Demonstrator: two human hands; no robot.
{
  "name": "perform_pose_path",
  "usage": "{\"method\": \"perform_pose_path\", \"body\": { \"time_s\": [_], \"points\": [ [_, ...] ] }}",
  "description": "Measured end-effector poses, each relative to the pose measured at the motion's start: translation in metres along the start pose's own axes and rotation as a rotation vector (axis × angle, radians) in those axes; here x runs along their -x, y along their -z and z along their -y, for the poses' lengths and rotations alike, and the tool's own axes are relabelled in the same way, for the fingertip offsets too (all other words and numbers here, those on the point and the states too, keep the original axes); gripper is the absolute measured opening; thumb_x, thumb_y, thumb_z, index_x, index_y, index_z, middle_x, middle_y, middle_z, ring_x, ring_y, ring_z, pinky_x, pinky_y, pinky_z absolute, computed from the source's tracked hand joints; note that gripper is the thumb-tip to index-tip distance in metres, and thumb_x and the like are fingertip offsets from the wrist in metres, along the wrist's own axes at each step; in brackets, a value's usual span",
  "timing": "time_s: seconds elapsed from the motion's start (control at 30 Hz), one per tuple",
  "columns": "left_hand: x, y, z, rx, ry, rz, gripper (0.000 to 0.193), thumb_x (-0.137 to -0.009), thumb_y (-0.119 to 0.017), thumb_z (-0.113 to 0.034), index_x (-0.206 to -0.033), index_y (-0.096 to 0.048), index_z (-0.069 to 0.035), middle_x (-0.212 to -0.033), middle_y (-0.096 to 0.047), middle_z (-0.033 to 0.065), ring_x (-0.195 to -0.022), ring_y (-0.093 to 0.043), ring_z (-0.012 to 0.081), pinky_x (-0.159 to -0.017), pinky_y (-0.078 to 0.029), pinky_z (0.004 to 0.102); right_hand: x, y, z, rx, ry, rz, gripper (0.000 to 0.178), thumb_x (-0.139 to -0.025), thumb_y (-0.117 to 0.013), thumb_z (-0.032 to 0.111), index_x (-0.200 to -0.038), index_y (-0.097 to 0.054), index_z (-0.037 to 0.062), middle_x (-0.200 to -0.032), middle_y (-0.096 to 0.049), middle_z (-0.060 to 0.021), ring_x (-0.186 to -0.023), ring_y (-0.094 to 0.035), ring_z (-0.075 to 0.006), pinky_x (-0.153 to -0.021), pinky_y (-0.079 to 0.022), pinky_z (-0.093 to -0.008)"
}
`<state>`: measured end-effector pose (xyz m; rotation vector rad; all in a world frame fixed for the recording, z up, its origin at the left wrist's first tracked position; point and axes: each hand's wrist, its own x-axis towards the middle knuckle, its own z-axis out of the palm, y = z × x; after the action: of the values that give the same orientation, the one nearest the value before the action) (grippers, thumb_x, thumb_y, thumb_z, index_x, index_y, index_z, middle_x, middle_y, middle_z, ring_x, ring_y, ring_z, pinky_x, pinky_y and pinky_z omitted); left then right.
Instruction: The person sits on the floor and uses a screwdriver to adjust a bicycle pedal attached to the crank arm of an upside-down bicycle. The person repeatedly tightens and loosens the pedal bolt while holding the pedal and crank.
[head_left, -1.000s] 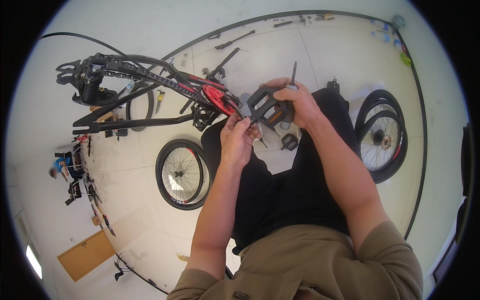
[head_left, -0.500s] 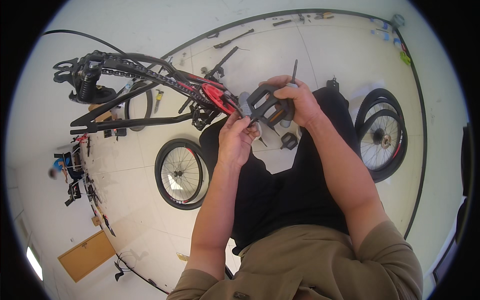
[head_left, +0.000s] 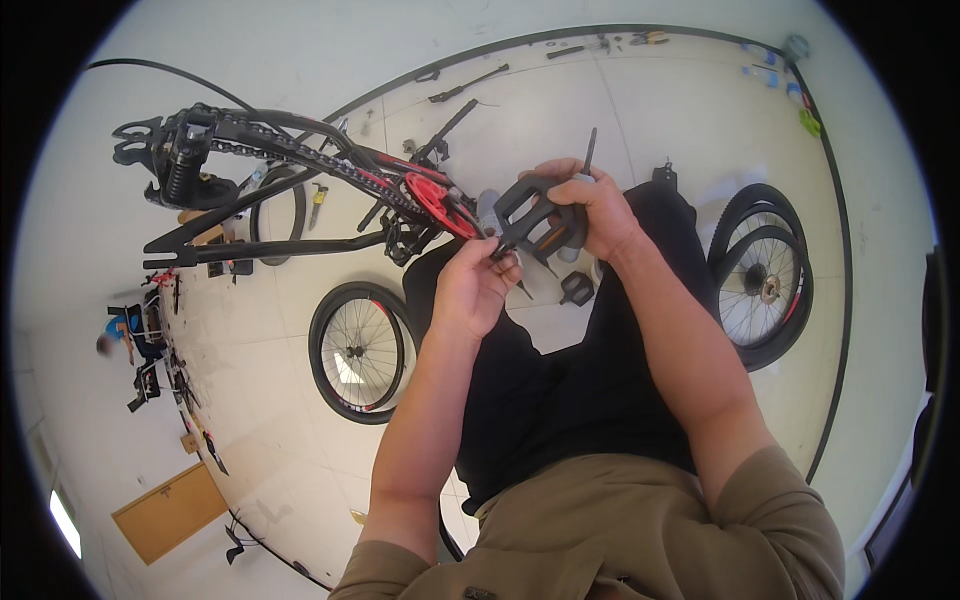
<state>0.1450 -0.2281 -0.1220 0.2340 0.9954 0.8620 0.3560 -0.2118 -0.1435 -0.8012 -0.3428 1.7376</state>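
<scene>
Pedal point(head_left: 540, 214) btwn L grip point(head_left: 474, 282), R grip point(head_left: 603, 212)

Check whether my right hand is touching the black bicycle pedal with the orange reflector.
Touching. The head view shows your right hand gripping the bicycle pedal, thumb over its edge.

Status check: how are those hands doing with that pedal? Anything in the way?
Right hand: gripping bicycle pedal plus gray-handled tool. Left hand: fingers at pedal's left end. Possible snag: red chainring close by.

Two pedals point(head_left: 550, 239) point(head_left: 576, 289), two foreground hands point(head_left: 472, 285) point(head_left: 606, 216)
</scene>
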Motion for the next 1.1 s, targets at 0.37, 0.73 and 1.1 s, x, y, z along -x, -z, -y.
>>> {"method": "perform_pose_path", "body": {
  "time_s": [0.37, 0.73, 1.1],
  "points": [
    [0.005, -0.002, 0.024, -0.084, -0.297, -0.004, 0.066, -0.082, -0.062, 0.006, -0.143, -0.035, 0.002, -0.104, -0.063, 0.0098, -0.09, -0.063, 0.0188, -0.08, -0.053, 0.0349, -0.002, 0.003, -0.003, -0.019, -0.007, -0.001, 0.032, -0.079, -0.059, -0.003, -0.11, -0.063, 0.0005, -0.121, -0.068, -0.0187, -0.097, -0.069, -0.0239, -0.075, -0.057, -0.0319],
    [0.002, -0.003, 0.041, 0.125, -0.378, -0.022, 0.062, -0.084, -0.063, 0.006, -0.14, -0.04, -0.006, -0.112, -0.062, 0.0109, -0.093, -0.063, 0.0199, -0.086, -0.051, 0.0362, -0.001, 0.001, -0.003, -0.1, -0.001, -0.006, 0.028, -0.079, -0.061, -0.007, -0.108, -0.062, -0.0043, -0.111, -0.068, -0.0198, -0.091, -0.071, -0.0266, -0.084, -0.061, -0.0392],
    [0.007, -0.014, 0.052, 0.046, -0.512, -0.155, 0.059, -0.09, -0.066, 0.003, -0.141, -0.036, -0.004, -0.112, -0.063, 0.0123, -0.091, -0.065, 0.0211, -0.087, -0.055, 0.0406, -0.002, 0.0, -0.003, -0.132, -0.015, 0.005, 0.03, -0.079, -0.06, -0.009, -0.109, -0.061, -0.0063, -0.112, -0.068, -0.0214, -0.09, -0.071, -0.0281, -0.084, -0.061, -0.0403]
  ]
}}
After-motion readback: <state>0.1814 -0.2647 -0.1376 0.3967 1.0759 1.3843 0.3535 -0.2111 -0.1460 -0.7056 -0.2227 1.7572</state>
